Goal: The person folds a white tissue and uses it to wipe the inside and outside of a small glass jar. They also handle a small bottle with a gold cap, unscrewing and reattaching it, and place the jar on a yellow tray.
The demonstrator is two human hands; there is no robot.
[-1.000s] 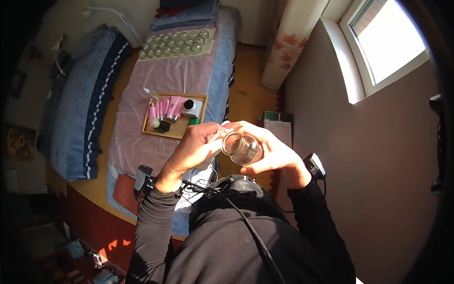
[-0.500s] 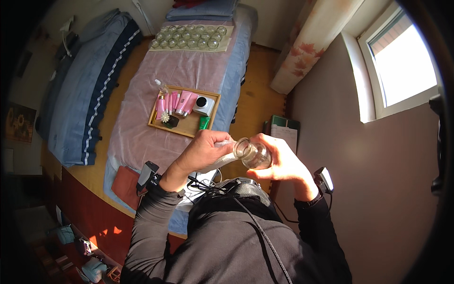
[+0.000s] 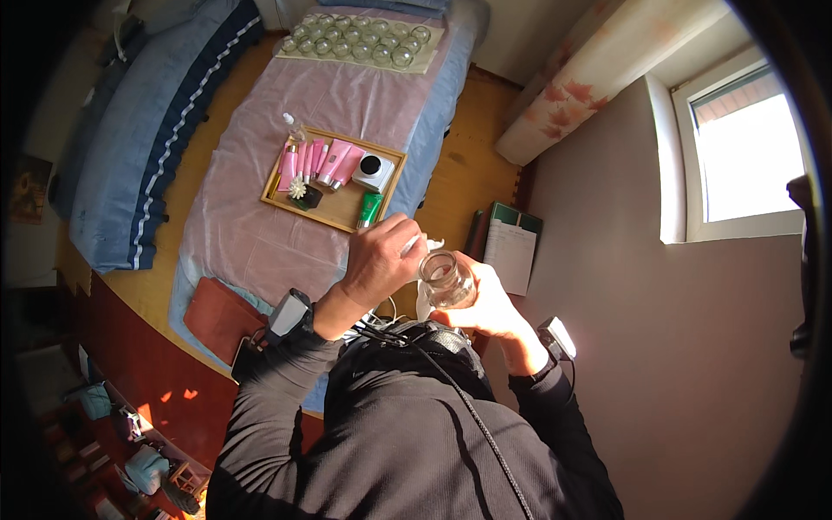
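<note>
And the left hand [image 3: 381, 256] has just rolled over: half a second ago its thumb lay along the white cloth [image 3: 424, 301], drawn out toward the glass; now the knuckles ride on top and the fingers bunch the cloth close to the rim. That grip is closed, pinching fabric, with a tuft poking out above the fingertips and more hanging down beside the glass.

Over to the right hand [image 3: 496, 305] — steady work there. Its grip wraps the glass jar [image 3: 451, 290] from the right side, thumb low and fingers behind, the open mouth tipped up toward the head camera and leaning to the left. The jar is held in the air in front of the waist, as it was in the earlier views. Whether the left fingers actually touch the rim, I cannot tell; they are right beside it.

What does the change mean? My reading: the right side plays anchor, while the rolled left wrist brings the cloth to the mouth of the glass from above instead of from the side.

Beyond the hands, on the bed [image 3: 247, 230], a wooden tray [image 3: 340, 203] carries pink tubes [image 3: 334, 165] and a green tube [image 3: 369, 210], that last one just past the left knuckles. At the far end — rows of round glass cups [image 3: 357, 49] on a pale mat [image 3: 347, 65].
</note>
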